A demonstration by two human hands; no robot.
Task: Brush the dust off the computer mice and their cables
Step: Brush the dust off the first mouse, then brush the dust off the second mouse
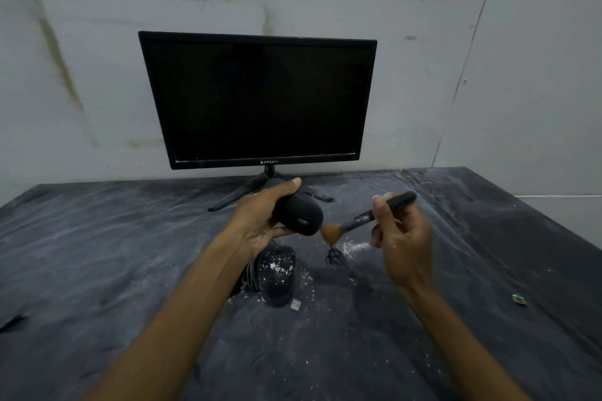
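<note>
Stained grey walls back a dark table (97,238) streaked with pale dust, on which a switched-off monitor (259,101) stands on a splayed stand; the stand's base is partly hidden behind the raised hand. Left hand (260,221): fingers and thumb curled round a black mouse (298,215) held above the table, thumb over its far end, so that most of the underside is concealed. Right hand (402,238): fingers pinching the dark handle of a brush (365,216), whose tan bristles touch the near end of the held mouse. Below the left wrist a second mouse (277,273) lies on the table, speckled with white powder; its coiled cable (249,277) is largely covered by the forearm, and a pale USB plug (295,304) sits just beside its near end. A small dark bundle (335,257) under the bristles is probably the held mouse's cable, though blur prevents certainty. White powder (355,247) is scattered near it. A small pale object (519,299) at the right is too small to identify.
</note>
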